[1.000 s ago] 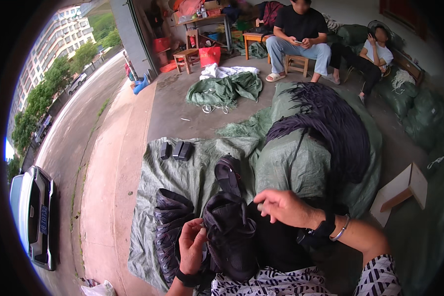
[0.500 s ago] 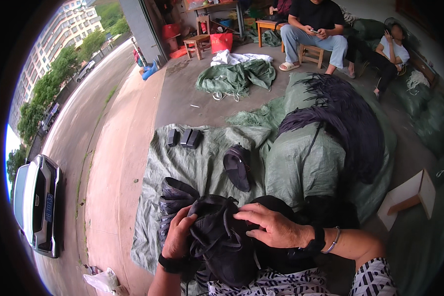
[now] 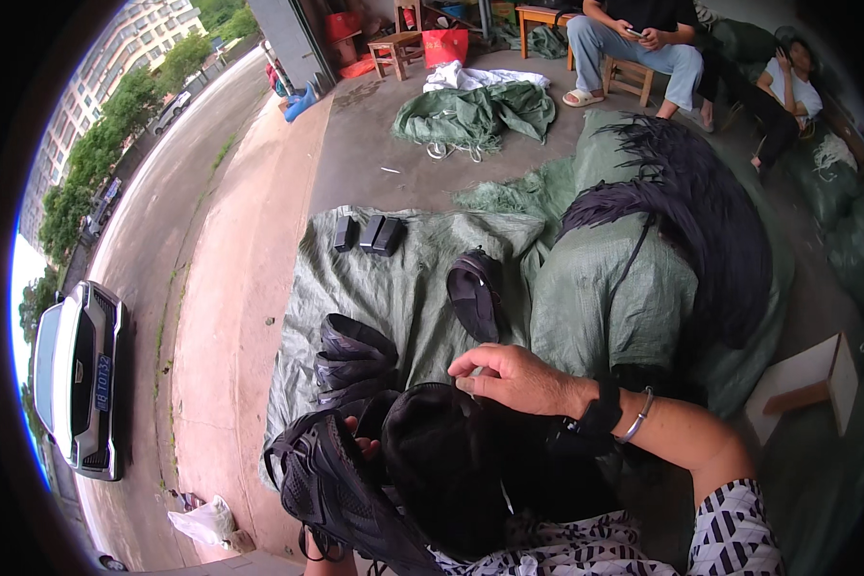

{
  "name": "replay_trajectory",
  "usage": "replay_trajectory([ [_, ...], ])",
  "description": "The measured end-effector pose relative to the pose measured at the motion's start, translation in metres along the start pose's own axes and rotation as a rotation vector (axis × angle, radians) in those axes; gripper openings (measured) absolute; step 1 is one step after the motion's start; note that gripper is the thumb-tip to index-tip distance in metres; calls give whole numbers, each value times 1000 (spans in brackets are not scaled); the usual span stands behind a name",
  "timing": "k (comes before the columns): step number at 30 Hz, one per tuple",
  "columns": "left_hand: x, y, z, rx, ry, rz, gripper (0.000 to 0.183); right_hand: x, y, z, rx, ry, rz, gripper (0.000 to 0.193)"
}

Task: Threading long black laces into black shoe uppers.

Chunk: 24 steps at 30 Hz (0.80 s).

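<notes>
The left hand [image 3: 365, 445], mostly hidden, grips a shoe [image 3: 328, 477]. The right hand [image 3: 520, 378] curls nearby; I cannot tell whether it pinches anything.

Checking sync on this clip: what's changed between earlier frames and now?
The black shoe in the left hand has swung leftward and hides most of that hand. The right hand has come off it. Unchanged: lone shoe, dark strands on the green sack.
</notes>
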<state>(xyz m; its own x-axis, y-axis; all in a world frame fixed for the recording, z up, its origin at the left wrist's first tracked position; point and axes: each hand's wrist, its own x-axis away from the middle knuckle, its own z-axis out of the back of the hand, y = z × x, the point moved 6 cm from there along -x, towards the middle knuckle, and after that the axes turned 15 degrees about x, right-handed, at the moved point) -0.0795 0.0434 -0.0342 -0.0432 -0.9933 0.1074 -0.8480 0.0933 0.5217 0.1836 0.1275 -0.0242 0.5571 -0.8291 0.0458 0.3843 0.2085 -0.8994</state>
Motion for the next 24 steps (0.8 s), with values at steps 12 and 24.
replay_trajectory([
  [12,-27,-16,-61,-682,-67,137,51,-13,-54,1,-199,-201,-209,54],
  [24,2,11,-76,-492,-160,190,65,-18,-110,-12,-390,-329,-68,53],
])
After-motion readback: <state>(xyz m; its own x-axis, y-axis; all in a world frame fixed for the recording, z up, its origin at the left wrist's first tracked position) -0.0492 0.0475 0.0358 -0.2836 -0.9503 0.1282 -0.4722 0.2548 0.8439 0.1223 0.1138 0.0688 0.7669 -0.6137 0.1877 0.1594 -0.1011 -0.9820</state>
